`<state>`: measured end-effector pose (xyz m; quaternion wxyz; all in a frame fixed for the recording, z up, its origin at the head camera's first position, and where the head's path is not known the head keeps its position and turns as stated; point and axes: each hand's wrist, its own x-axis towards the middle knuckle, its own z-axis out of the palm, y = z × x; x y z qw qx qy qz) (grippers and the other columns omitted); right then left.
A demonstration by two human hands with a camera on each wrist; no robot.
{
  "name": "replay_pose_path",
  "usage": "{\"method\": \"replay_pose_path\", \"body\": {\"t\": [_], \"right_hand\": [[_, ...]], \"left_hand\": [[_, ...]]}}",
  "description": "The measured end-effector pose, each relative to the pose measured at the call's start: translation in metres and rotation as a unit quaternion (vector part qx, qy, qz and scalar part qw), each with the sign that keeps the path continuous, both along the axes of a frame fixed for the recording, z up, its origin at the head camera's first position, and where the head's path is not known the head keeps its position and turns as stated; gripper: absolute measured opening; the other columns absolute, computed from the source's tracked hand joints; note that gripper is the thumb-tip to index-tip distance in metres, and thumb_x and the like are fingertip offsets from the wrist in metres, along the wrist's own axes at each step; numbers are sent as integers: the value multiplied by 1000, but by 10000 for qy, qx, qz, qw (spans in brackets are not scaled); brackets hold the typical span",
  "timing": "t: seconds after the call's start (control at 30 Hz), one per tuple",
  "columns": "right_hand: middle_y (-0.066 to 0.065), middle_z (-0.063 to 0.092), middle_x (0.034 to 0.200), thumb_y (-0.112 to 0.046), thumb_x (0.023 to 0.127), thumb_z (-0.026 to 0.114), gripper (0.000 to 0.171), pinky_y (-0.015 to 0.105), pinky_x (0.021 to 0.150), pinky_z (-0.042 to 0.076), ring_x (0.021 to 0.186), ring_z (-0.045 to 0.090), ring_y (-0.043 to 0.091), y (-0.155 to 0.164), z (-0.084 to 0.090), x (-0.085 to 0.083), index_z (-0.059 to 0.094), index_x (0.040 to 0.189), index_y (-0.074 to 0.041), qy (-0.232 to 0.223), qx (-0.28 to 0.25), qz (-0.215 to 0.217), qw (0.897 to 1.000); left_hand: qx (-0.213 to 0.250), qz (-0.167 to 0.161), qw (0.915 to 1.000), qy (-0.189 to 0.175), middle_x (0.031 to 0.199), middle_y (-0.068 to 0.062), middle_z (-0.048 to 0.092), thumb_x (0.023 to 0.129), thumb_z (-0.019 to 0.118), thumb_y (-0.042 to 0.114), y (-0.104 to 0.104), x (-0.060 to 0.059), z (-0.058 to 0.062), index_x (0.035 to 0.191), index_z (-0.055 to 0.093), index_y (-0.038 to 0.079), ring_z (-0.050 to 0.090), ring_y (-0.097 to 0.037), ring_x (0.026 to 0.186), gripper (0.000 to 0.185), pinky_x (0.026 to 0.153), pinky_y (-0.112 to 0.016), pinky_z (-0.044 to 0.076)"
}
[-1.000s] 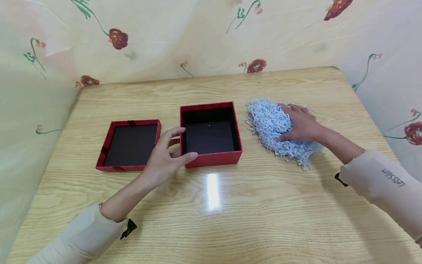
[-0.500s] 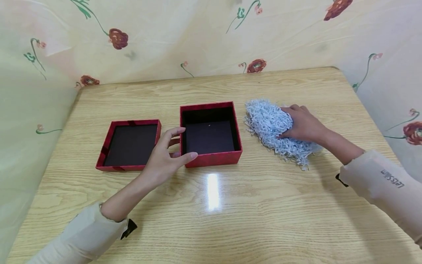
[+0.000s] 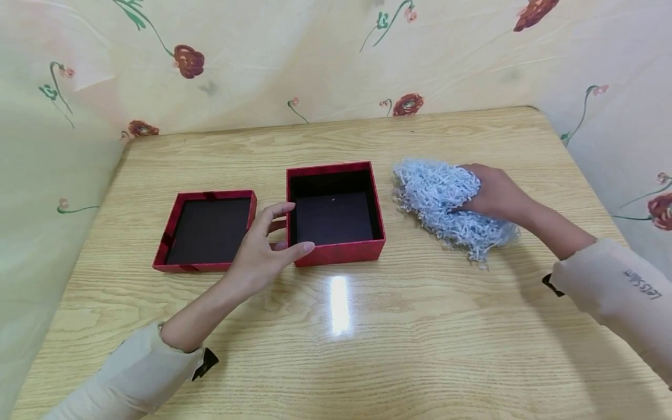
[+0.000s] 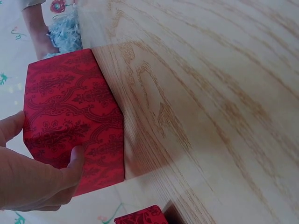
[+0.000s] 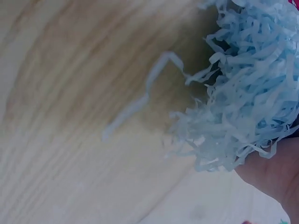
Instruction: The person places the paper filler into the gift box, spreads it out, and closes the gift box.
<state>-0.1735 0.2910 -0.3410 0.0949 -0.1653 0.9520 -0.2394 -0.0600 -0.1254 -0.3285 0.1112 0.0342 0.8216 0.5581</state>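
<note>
Nearest the camera, the left hand (image 3: 261, 249) rests at the near left corner of the open red gift box (image 3: 336, 213), fingers loosely spread and holding nothing; in the left wrist view its thumb (image 4: 74, 161) presses against the box's patterned outer wall (image 4: 70, 112). Just beyond the fingertips, on their far left, lies the red box lid (image 3: 206, 228), upside down, its dark inside bare. The box itself sits straight ahead of that hand and just to its right, dark lining showing and nothing inside it.

Farther out, the right hand (image 3: 496, 192) has its fingers curled into a bundle of pale blue shredded paper filler (image 3: 446, 201), gripping it from the right side. The bundle's long axis runs from far left to near right, and its near end trails down towards the wooden table (image 3: 367, 350). In the right wrist view loose strands (image 5: 145, 100) hang or lie off the clump; whether they touch the wood I cannot tell. From this hand the open box lies directly to the left, close by, a strip of table between them, so the right hand is the one carrying the filler and the left the one at the box
</note>
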Motion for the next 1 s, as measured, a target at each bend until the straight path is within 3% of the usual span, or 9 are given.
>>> {"method": "replay_pose_path", "body": {"t": [0.27,0.53,1.0], "right_hand": [[27,45,139,-21,72,85,82,62,101,33,127,39,50,10,21,-6,44,140,0,-2,53,-362,9993],[29,48,136,-30,71,86,85,62,100,34,124,41,50,15,31,-11,45,139,-1,64,188,-467,9987],[28,47,138,-29,72,86,86,63,101,33,126,40,50,19,51,-15,43,143,-4,67,-241,-667,9975]], "left_hand": [[12,2,10000,4,148,5,33,82,78,30,0,0,0,143,38,24,40,-21,130,73,102,-44,43],[8,7,10000,-22,148,5,33,82,78,29,0,-1,0,143,39,24,40,-21,130,72,102,-44,43],[23,5,10000,-63,148,5,33,82,78,30,0,-1,2,143,38,24,40,-21,130,74,102,-43,44]]}}
